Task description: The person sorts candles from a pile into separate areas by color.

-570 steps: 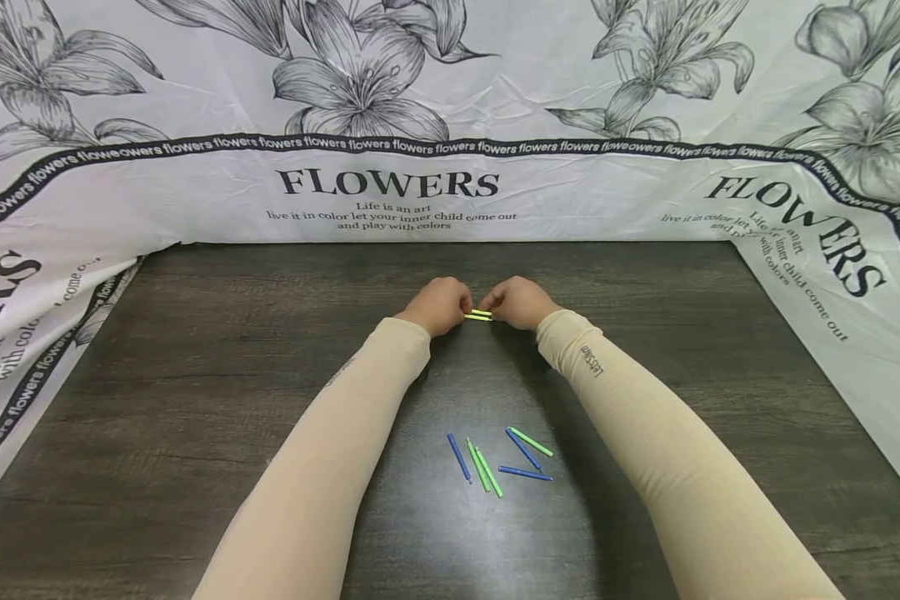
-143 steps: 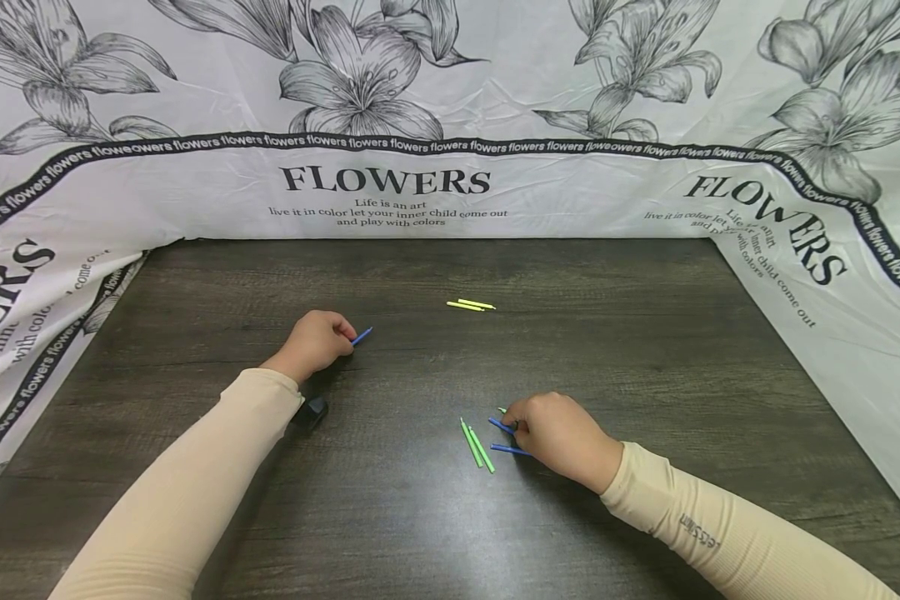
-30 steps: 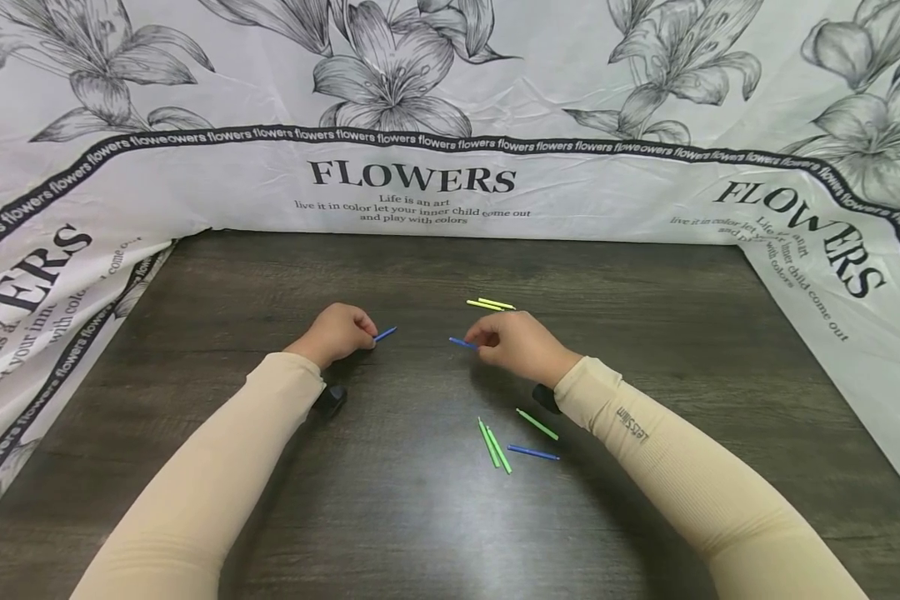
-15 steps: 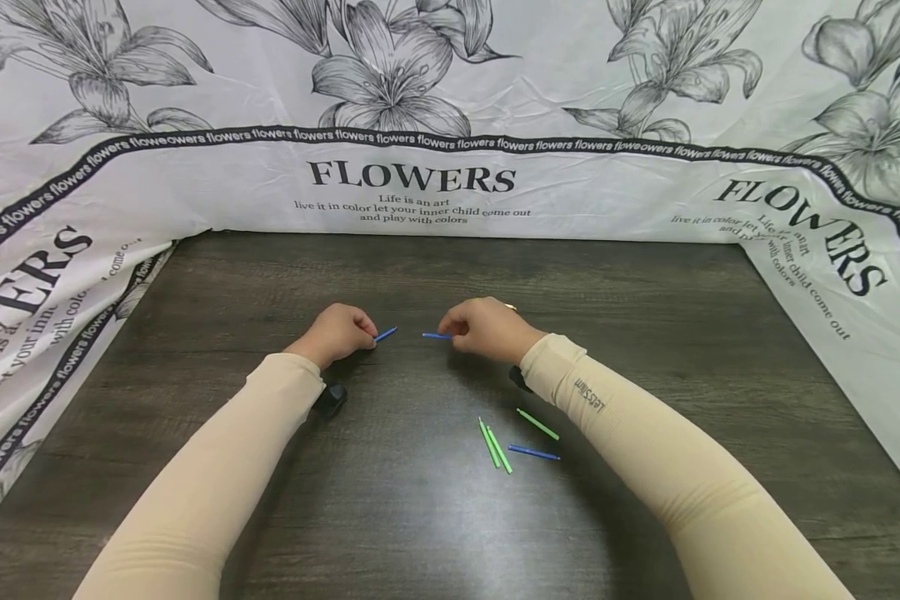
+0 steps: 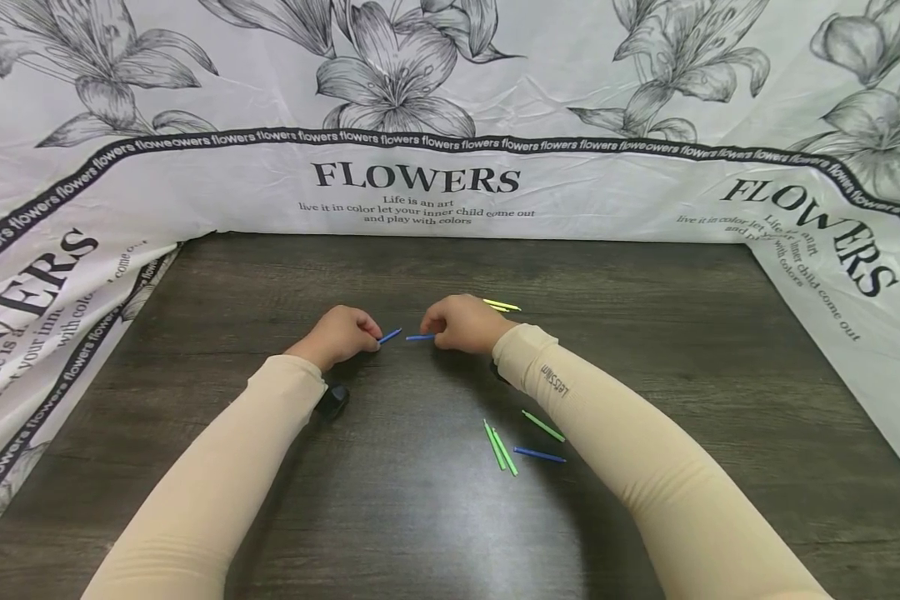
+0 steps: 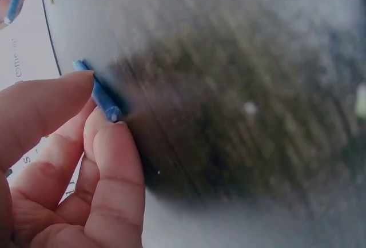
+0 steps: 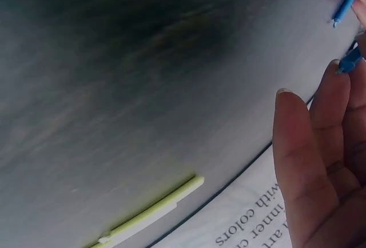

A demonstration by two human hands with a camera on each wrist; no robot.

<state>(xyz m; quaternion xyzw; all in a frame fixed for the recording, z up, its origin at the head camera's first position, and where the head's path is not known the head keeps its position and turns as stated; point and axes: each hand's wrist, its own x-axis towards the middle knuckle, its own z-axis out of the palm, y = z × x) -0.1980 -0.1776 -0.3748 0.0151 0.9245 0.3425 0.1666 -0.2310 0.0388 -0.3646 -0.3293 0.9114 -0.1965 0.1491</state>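
Note:
My left hand (image 5: 341,337) pinches a thin blue candle (image 5: 390,336) low over the table, left of the middle. In the left wrist view that blue candle (image 6: 104,96) sits between thumb and fingertips. Facing it, my right hand (image 5: 461,325) pinches a second blue candle (image 5: 420,337). The two candles' near ends are a small gap apart. In the right wrist view the right hand's blue candle (image 7: 350,59) shows a short wick, and its far part is hidden or out of frame. Behind the right hand lie two yellow candles (image 5: 502,305), partly covered by it.
Nearer on the dark wood table (image 5: 390,500) lie two green candles (image 5: 499,447) side by side, another green candle (image 5: 543,426) and a blue candle (image 5: 540,455). A white flower-printed cloth (image 5: 630,200) stands along the back and sides.
Earlier both hands were at the yellow candles. The right hand then picked a blue candle from the near group and brought it back and left towards the left hand, which has stayed nearly still.

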